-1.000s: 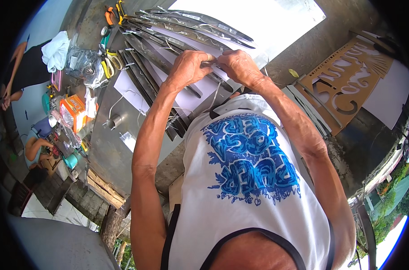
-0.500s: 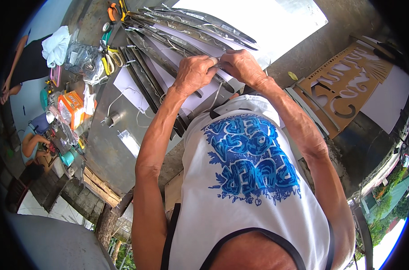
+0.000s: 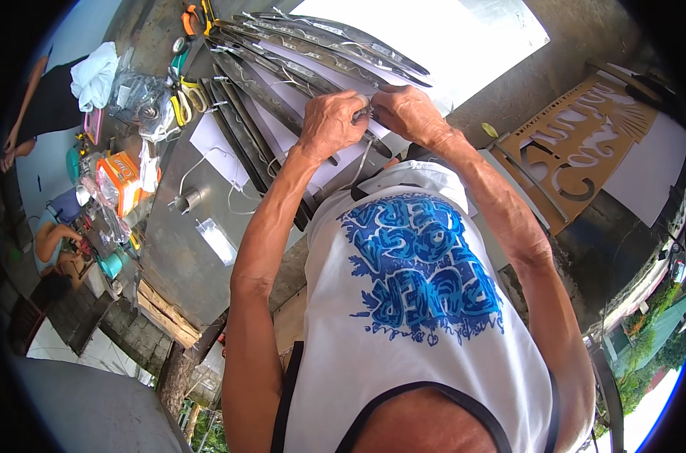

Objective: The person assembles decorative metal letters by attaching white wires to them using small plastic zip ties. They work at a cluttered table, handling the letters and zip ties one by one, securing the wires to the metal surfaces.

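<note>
Several long, dark, curved strips (image 3: 279, 110) fan out over white sheets on the metal table, with small light modules and thin white wires along them. My left hand (image 3: 334, 121) is closed above the strips' near ends, its fingers curled in a pinch. Close by on the right, my right hand (image 3: 409, 113) is closed too, thumb and fingers pressed together. The fingertips nearly meet around something small and dark, too hidden to name. A pale wire (image 3: 364, 160) hangs below them toward my waist.
Yellow-handled scissors (image 3: 181, 107), an orange box (image 3: 119, 180) and a short metal tube (image 3: 187, 201) lie to the left. A brown cut-out lettering board (image 3: 562, 147) rests at right beside a metal bar. Another person's arm (image 3: 27, 113) shows at far left.
My left hand has turned slightly, its fingers curling more and shifting a little to the right. My right hand stays nearly in place, and the strips lie as before.
</note>
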A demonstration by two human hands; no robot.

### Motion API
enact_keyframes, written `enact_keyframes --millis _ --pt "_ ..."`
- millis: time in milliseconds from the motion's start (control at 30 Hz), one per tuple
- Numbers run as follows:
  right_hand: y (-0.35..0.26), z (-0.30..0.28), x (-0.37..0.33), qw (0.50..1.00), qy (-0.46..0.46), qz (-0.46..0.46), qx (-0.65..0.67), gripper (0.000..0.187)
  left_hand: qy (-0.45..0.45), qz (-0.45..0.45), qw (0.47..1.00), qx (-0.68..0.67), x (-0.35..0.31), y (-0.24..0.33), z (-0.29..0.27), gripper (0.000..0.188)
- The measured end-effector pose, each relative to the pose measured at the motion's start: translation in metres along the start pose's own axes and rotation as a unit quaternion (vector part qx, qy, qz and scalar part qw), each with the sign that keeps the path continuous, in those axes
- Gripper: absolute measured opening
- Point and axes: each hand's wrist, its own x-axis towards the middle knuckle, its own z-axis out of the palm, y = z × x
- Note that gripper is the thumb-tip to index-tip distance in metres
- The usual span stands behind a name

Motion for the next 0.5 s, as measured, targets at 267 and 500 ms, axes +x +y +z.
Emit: enact_keyframes --millis 267,500 --pt "0.0063 0.0050 -0.0010 1.000 0.008 -0.021 -0.022 0.013 0.026 -0.036 0.998 -0.038 -0.0052 0.0005 0.0068 0.011" --pt "0.0063 0.0084 -0.0058 0.998 0.025 -0.030 -0.049 0.015 0.037 -0.045 0.997 -0.049 -0.0035 0.0026 0.0080 0.010"
